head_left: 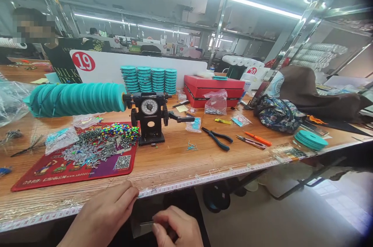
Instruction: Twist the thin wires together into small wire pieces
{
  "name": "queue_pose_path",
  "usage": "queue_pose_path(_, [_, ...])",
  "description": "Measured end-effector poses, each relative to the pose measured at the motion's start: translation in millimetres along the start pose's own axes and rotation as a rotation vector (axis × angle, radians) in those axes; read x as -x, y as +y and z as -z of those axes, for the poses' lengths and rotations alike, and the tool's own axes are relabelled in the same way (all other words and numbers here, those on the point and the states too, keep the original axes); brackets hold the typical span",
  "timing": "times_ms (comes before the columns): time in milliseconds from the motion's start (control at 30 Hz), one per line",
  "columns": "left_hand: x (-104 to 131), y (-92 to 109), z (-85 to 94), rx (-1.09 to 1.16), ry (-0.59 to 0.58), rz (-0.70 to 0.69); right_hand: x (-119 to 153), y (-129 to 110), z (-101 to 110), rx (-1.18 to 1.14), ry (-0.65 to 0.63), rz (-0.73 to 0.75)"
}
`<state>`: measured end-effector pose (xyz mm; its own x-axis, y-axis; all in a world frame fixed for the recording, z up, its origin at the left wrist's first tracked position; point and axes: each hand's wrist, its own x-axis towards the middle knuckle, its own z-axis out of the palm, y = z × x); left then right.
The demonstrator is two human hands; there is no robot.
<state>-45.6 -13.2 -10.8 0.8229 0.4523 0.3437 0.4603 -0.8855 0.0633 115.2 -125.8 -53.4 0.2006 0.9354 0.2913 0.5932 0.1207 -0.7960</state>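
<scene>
Roughly: left hand (pixel 101 212) at desk (pixel 175 163) edge, fingers bunched, hold unclear | right hand (pixel 178 228) thumb and forefinger nearly met, hold unclear | mat (pixel 72 175) lay just beyond left, the nearer | winder (pixel 150 122) stood farther, spools (pixel 78 98) lined up crosswise.

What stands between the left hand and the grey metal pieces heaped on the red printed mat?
Nothing visible stands between the left hand and the metal pieces, just bare wood and the flat mat. The black hand-cranked winder is off to the right.
</scene>
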Motion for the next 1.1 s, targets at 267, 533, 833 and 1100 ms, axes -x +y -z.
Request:
queue_pose_path(267, [5, -7, -0.7, -0.025, 0.036, -0.046, -25, 0, 10, 0.543, 0.047, 0.413])
queue_pose_path(533, [3, -7, -2.8, -0.030, 0.066, -0.067, -20, -1, -1, 0.559, 0.126, 0.416])
queue_pose_path(833, [2, -7, -6.3, -0.044, 0.081, -0.051, -19, 1, -4, 0.517, 0.191, 0.412])
queue_pose_path(1100, [1, -5, -4.7, -0.054, 0.056, -0.059, -17, 1, -4, 0.459, 0.202, 0.401])
